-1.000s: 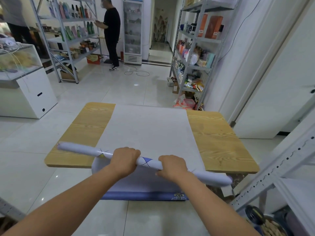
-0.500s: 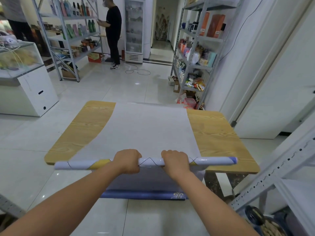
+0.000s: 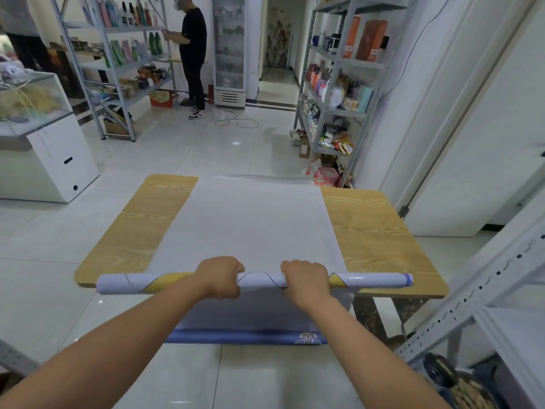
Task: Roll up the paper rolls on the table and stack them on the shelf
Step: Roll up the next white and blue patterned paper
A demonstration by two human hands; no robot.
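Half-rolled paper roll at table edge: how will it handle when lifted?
Probably light and stiff: left hand and right hand grip the paper roll mid-span, ends level. Likely unrolls if released; the flat sheet trails from it across the table.

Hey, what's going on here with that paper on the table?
A person is rolling up a sheet of paper on a wooden table. The left hand and right hand both grip the rolled part, which lies along the table's near edge. Most of the sheet lies flat across the tabletop, not yet rolled. More paper, ending in a blue border, hangs below the near edge. A metal shelf stands close by on the right.
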